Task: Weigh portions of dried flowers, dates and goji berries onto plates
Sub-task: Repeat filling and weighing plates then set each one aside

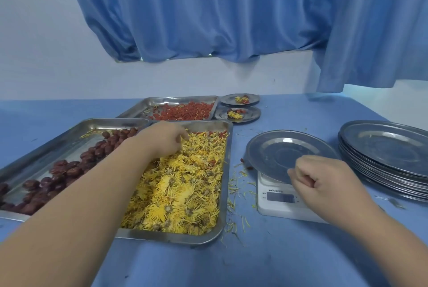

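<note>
Yellow dried flowers fill a steel tray toward the bench's near edge; the left hand is sunk in them at the tray's far end, fingers curled round a pinch. Dates lie by the left edge, goji berries toward the far edge. The right hand sits curled at the near rim of the plate on the scale; whether it grips anything cannot be told.

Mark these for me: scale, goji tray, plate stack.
scale point(280, 198): head view, on its display.
goji tray point(141, 108): head view, bare steel at its left end.
plate stack point(389, 145): head view, middle of the top plate.
</note>
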`<state>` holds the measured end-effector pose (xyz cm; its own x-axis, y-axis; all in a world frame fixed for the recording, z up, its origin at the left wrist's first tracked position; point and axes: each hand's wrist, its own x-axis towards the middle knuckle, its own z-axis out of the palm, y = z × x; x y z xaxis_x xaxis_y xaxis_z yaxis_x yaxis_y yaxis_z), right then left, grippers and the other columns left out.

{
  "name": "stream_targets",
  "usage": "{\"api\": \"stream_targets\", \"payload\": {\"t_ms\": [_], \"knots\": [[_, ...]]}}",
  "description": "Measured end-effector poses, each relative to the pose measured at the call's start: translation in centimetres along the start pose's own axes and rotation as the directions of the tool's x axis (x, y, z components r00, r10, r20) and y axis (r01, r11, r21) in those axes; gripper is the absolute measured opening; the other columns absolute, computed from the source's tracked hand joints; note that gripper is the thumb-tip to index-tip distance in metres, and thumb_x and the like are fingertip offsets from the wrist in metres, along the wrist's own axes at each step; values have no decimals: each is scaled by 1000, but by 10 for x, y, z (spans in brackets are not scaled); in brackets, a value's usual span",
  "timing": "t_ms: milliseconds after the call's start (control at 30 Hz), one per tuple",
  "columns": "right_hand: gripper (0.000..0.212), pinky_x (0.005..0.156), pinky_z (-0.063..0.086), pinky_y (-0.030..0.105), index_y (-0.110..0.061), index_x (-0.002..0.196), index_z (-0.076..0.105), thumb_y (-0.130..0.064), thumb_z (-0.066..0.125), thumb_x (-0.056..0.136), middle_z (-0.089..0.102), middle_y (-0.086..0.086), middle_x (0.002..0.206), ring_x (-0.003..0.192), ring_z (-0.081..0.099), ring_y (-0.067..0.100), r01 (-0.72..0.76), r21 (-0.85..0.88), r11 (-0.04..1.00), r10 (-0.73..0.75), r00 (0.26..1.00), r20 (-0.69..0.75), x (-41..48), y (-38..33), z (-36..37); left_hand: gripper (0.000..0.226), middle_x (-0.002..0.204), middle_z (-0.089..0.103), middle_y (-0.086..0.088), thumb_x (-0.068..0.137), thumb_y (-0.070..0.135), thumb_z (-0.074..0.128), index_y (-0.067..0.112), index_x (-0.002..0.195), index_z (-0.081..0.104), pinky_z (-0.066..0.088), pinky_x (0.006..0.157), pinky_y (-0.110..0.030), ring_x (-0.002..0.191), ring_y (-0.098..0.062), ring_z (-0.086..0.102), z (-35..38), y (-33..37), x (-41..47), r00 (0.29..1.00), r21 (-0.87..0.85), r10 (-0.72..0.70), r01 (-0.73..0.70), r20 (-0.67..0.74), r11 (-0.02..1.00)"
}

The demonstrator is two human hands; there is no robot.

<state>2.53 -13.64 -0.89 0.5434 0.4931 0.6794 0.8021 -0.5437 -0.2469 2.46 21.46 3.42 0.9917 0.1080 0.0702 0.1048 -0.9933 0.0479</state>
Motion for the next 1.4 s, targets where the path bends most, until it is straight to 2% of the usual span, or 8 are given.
{"api": "stream_targets", "payload": {"t_ms": [167, 333, 467, 633, 700, 1000, 1133, 1400], "knots": [[67, 47, 27, 30, -28, 60, 14, 8, 70, 70, 21, -9, 51, 52, 22, 13, -13, 30, 999, 14, 1000, -20, 0, 4, -3, 17, 82, 70, 12, 94, 27, 60, 33, 109, 61, 47, 53, -19, 62, -2, 65, -10, -1, -4, 988, -337, -71, 21, -136, 941], [63, 48, 27, 30, -26, 60, 15, 2, 69, 75, 20, -10, 50, 50, 22, 10, -28, 52, 998, 31, 998, -54, 2, 4, -6, 16, 71, 70, 12, 98, 22, 55, 24, 108, 67, 58, 71, -30, 71, -12, 69, -22, 14, -10, 975, -720, -148, -17, -166, 694], [62, 48, 25, 28, -26, 59, 17, 1, 69, 76, 19, -9, 50, 51, 22, 11, -41, 67, 997, 47, 995, -91, 3, 5, -9, 19, 95, 74, -7, 99, 16, 53, 20, 112, 66, 59, 70, -31, 80, -20, 73, -24, 48, -7, 993, -863, -87, -23, -77, 505], [59, 48, 24, 25, -23, 58, 19, 1, 69, 78, 21, -6, 51, 52, 21, 13, -95, 104, 990, 109, 985, -135, 3, 10, -14, 18, 80, 67, 3, 95, 26, 57, 28, 109, 68, 53, 62, -19, 67, -7, 60, -15, 111, 6, 989, -764, 94, -150, -117, 627], [58, 48, 24, 26, -22, 58, 20, 1, 68, 78, 21, -6, 51, 52, 22, 13, -110, 114, 987, 125, 982, -144, 3, 11, -15, 17, 76, 67, 2, 93, 27, 59, 28, 107, 68, 52, 65, -24, 64, -7, 58, -9, 137, 12, 978, -705, 179, -204, -110, 679], [61, 49, 24, 27, -26, 59, 18, 2, 69, 76, 21, -7, 50, 53, 23, 13, -77, 98, 992, 86, 992, -88, 4, 12, -9, 26, 94, 70, 11, 97, 39, 53, 27, 119, 61, 45, 70, -18, 78, 2, 59, 16, 178, 25, 924, -400, 379, -370, -60, 839], [60, 49, 24, 24, -26, 60, 18, 3, 69, 76, 22, -7, 51, 53, 23, 11, -38, 111, 993, 46, 997, -69, 3, 8, -5, 27, 106, 65, 12, 97, 45, 49, 32, 117, 63, 49, 85, -28, 97, -6, 60, 11, 148, 17, 936, -404, 328, -351, -128, 845], [54, 49, 23, 22, -27, 60, 20, -6, 66, 80, 23, -12, 52, 51, 25, 8, 60, 113, 992, -63, 998, 22, 5, -18, 13, 17, 91, 61, 26, 98, 42, 50, 40, 107, 63, 37, 62, -15, 75, 13, 54, 2, 38, -8, 974, -386, 99, -173, -205, 906]]}}
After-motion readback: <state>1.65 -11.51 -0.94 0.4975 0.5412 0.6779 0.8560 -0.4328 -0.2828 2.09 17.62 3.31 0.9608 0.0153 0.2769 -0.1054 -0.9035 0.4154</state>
